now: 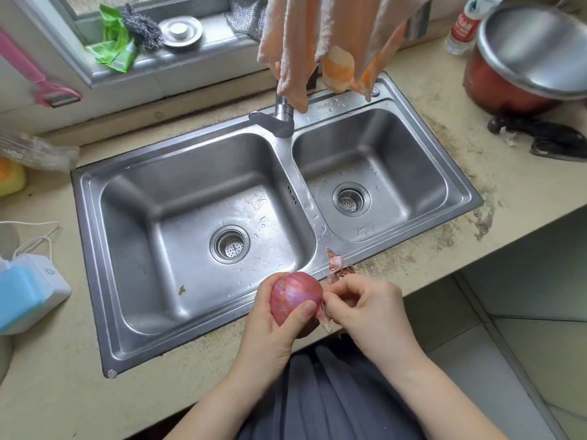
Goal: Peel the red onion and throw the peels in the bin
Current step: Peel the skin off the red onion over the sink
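Note:
My left hand (273, 325) grips a red onion (293, 296) over the front edge of the counter, thumb across its lower side. My right hand (365, 309) touches the onion's right side, its fingertips pinched on a thin strip of loose skin (324, 315) that hangs from the onion. Several torn peels (336, 265) lie on the sink rim just behind my right hand. No bin is in view.
A steel double sink (92, 249) with a tap (282, 119) fills the middle of the beige counter (521, 192). Orange cloths (320, 42) hang over the tap. A red pot with a steel lid (527, 58) stands far right; a blue-and-white box (28, 290) sits left.

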### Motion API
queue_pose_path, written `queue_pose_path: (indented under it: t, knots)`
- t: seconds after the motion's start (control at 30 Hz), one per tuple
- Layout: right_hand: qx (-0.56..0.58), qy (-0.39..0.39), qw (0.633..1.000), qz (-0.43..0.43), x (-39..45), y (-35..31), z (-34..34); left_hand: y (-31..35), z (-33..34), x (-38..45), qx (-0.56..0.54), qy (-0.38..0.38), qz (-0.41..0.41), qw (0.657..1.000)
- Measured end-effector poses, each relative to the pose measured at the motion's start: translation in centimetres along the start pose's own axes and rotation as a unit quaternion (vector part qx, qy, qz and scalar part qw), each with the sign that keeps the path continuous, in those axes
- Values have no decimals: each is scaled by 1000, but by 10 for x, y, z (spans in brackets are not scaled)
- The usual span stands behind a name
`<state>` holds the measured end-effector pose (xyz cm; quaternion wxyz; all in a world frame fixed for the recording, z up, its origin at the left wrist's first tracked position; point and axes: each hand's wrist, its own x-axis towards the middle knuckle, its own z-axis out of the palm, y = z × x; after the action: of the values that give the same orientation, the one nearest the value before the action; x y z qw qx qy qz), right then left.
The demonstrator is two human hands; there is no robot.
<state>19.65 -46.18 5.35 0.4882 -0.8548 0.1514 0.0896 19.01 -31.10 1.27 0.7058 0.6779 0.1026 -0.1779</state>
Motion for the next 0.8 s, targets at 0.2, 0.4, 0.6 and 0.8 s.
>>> queue_pose_path:
  t: [0.2,0.4,0.6,0.8]
  knots:
    - [97,-115,982,115,4,5,-6,2,2,0,-10,22,-5,1000]
    - [84,-141,974,156,6,5,-3,0,1,-5,38,16,16,999]
    - [83,-131,977,144,5,4,-2,-1,0,-4,31,14,14,999]
    - [-69,-108,990,52,9,1,1,-2,-2,-4,-8,23,2,1000]
